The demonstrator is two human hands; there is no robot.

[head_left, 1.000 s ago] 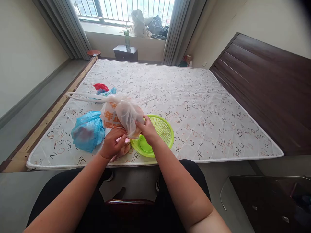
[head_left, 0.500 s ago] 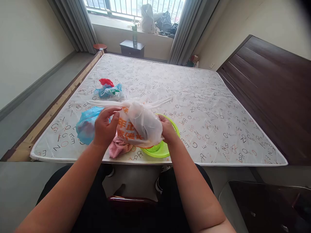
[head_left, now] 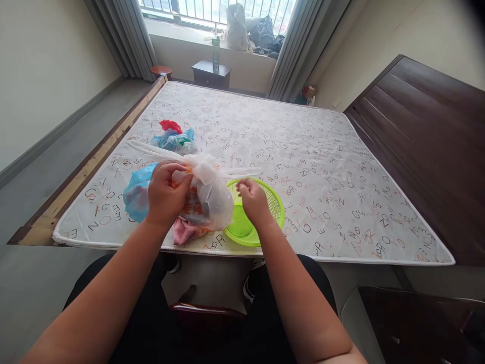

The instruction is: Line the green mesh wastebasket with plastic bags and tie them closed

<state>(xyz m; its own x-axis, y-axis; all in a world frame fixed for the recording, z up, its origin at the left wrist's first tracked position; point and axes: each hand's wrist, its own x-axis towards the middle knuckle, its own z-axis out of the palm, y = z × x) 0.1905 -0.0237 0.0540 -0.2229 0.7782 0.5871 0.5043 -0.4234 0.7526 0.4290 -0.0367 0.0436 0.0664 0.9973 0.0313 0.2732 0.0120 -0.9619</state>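
A letter-patterned mattress (head_left: 333,202) carries everything, with a dark headboard (head_left: 424,136) along its right side. Near its front edge sits a lime-green basket (head_left: 239,222), partly hidden by the right hand (head_left: 254,202), which is over it with curled fingers, apart from the bag; whether it holds anything I cannot tell. The knotted white plastic bag (head_left: 217,199) is left of the basket, its upper part pinched by the left hand (head_left: 166,192). Both block some of a filled blue bag (head_left: 134,197). Beyond lie crumpled blue-and-red plastic (head_left: 176,140); a pink cloth (head_left: 185,231) shows below the white bag.
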